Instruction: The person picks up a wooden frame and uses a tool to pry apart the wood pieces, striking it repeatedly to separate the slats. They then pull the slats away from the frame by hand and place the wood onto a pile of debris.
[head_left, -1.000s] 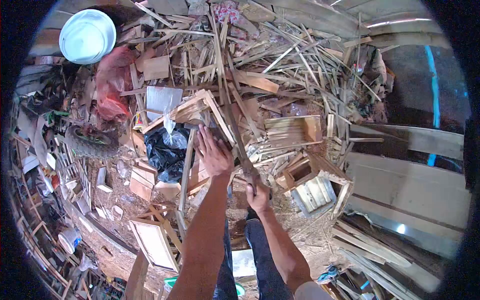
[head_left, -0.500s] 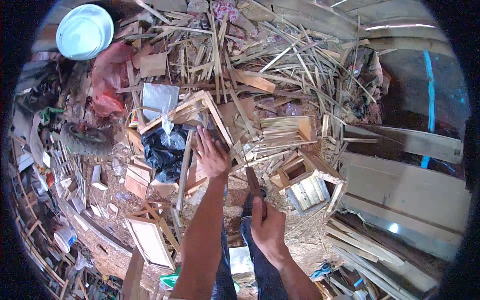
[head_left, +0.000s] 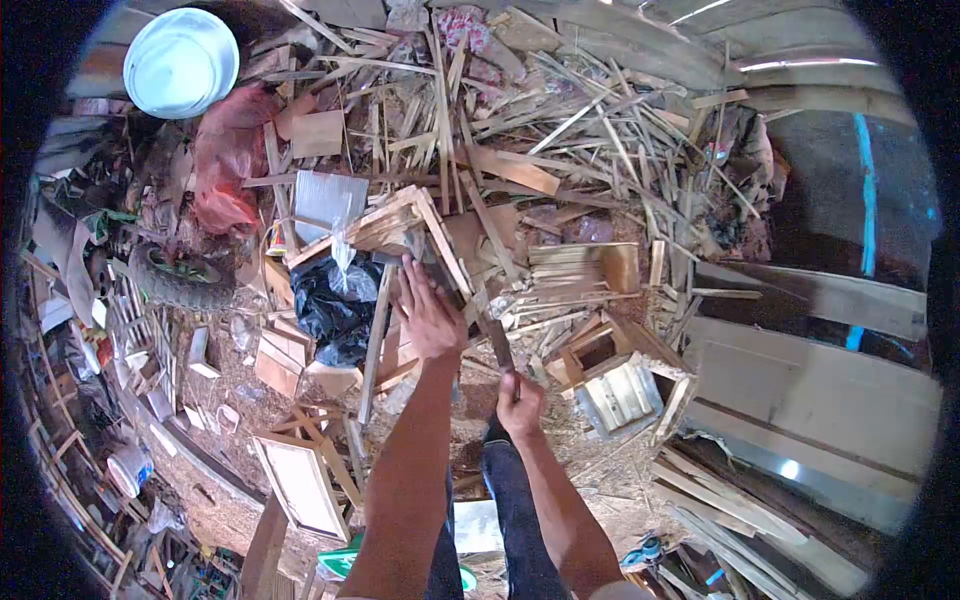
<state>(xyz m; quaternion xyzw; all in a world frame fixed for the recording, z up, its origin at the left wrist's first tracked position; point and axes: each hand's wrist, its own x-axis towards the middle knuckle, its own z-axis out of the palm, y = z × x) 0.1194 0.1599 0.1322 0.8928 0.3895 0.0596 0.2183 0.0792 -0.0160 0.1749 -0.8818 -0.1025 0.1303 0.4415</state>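
My left hand (head_left: 432, 318) lies with its fingers extended against the near side of an open wooden frame (head_left: 440, 240). Under the fingertips is a dark, flat piece (head_left: 395, 259) that I cannot make out clearly. In my right hand (head_left: 519, 403) is the handle of a long, narrow tool (head_left: 497, 342), which looks like a saw and points up and to the left toward the frame's right corner. A black plastic bag (head_left: 335, 310) lies left of my left hand. To the right of the tool stands a small wooden box frame (head_left: 620, 375).
Wood strips (head_left: 590, 120) are heaped at the back. A white basin (head_left: 181, 63), a red sack (head_left: 228, 165) and a tire (head_left: 180, 277) are at the left. A framed panel (head_left: 297, 483) leans near my left forearm. Long boards (head_left: 760, 520) lie at the lower right.
My right hand has moved up and slightly left with the tool, whose tip is now closer to the frame. My left hand stays on the frame. The whole view has shifted slightly.
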